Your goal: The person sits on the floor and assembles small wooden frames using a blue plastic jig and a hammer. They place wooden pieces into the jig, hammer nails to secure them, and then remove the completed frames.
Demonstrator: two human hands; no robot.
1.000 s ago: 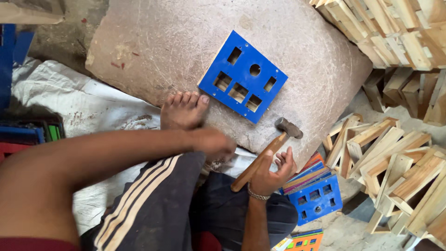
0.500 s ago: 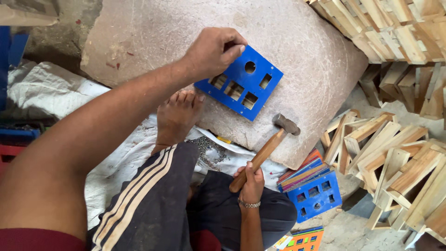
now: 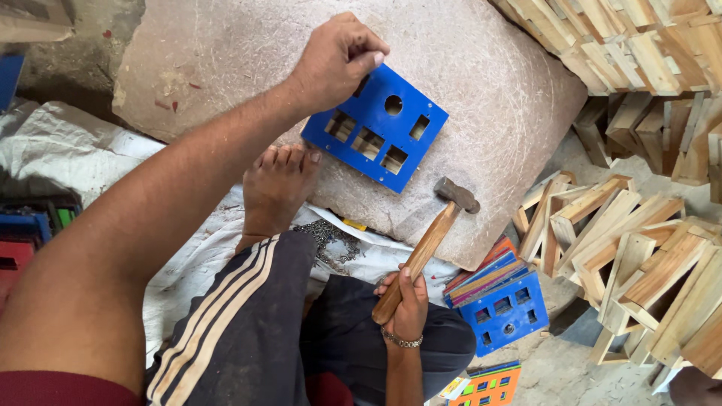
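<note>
Left hand (image 3: 335, 64) is curled w/ fingertips pinched down on the top corner of the flat blue square wooden panel w/ cut-out holes (image 3: 380, 128), pinning it flat on the big rough stone slab (image 3: 489, 98). Right hand (image 3: 404, 301) is wrapped tight round the bottom of the wooden-handled hammer w/ dark metal head (image 3: 436, 237), head hovering just off the panel's lower right corner, not touching it.

Progress, imo: panel's placed and held, hammer's up and ready, but I can't see any nail or peg in the panel, so the actual hitting looks undone. There's a stack of similar coloured panels (image 3: 496, 289) by the right knee, blue on top, and an orange one (image 3: 489, 387) at the bottom edge, so prob plenty more to go.

Counts: 1 hammer, 1 panel on the slab, 5 holes showing in it (4 rectangular, 1 round), maybe a 6th hidden under the hand. 1 bare foot (image 3: 278, 188) resting on the slab edge. Pale wooden frame pieces (image 3: 639, 248) piled on the right, too many to count. Small heap of metal chain or nails (image 3: 327, 237) near the foot, can't tell which.
</note>
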